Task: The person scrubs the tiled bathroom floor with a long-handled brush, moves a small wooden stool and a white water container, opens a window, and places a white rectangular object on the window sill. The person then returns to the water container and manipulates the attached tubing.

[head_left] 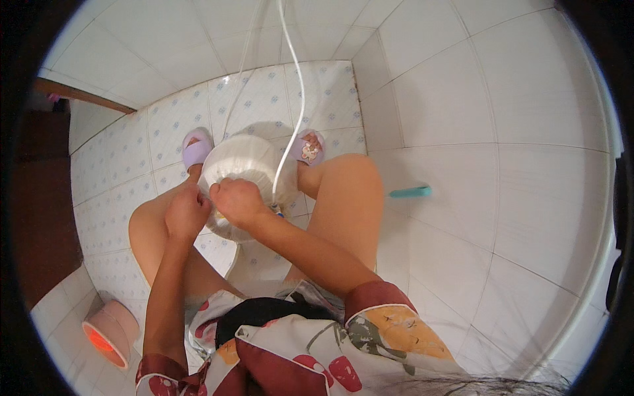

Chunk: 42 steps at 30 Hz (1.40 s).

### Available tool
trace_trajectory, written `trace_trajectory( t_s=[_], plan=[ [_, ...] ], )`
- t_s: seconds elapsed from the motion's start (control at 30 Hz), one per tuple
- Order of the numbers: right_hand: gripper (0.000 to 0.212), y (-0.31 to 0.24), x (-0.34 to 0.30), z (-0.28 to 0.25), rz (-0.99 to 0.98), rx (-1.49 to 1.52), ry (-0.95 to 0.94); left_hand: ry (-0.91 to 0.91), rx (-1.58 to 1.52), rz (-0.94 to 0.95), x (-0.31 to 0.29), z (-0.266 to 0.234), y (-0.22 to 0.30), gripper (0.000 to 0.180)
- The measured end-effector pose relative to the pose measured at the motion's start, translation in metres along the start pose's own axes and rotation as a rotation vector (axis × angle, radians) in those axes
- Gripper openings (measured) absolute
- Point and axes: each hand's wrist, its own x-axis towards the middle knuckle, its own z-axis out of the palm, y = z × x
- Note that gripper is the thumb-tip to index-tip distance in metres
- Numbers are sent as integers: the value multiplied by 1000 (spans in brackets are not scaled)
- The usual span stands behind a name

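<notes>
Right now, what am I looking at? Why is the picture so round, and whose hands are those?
The picture comes from a camera worn on a person's head, looking down. Its wide lens bends straight lines and makes the round black rim. The two arms coming up from the bottom are that person's own. The person crouches on a tiled floor in purple slippers. Both hands hold a white bucket between the knees: the left hand grips its near rim, and the right hand rests on it beside the left. A white hose hangs down to the bucket. A teal handle sticks out from the wall, and a pink tub sits at lower left.
</notes>
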Motion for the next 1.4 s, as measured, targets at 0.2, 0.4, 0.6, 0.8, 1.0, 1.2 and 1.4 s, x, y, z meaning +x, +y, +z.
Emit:
trace_trajectory(
  t_s=[0.2, 0.4, 0.6, 0.8, 1.0, 1.2, 1.4],
  plan=[
    [12, -9, -1, -2, 30, 12, -6, -21, 82, -93, -1, -33, 34, 41],
    [12, -9, 2, -6, -11, -64, -12, 16, 97, -156, 11, -6, 0, 27],
    [11, -4, 1, -15, -14, -45, -75, 49, -44, -217, 15, -4, 4, 25],
    [11, -7, -4, -10, -24, -49, -18, 92, -112, -188, 21, 4, -13, 14],
    [9, 0, -21, -9, -138, -135, 103, 159, -168, -200, 28, 24, -41, 11],
    [9, 10, -20, -23, -62, -186, -70, 138, -220, -222, 35, 38, -48, 7],
    [10, 8, -14, -26, -4, -123, -183, 118, -315, -284, 51, 39, -52, 6]
  ],
)
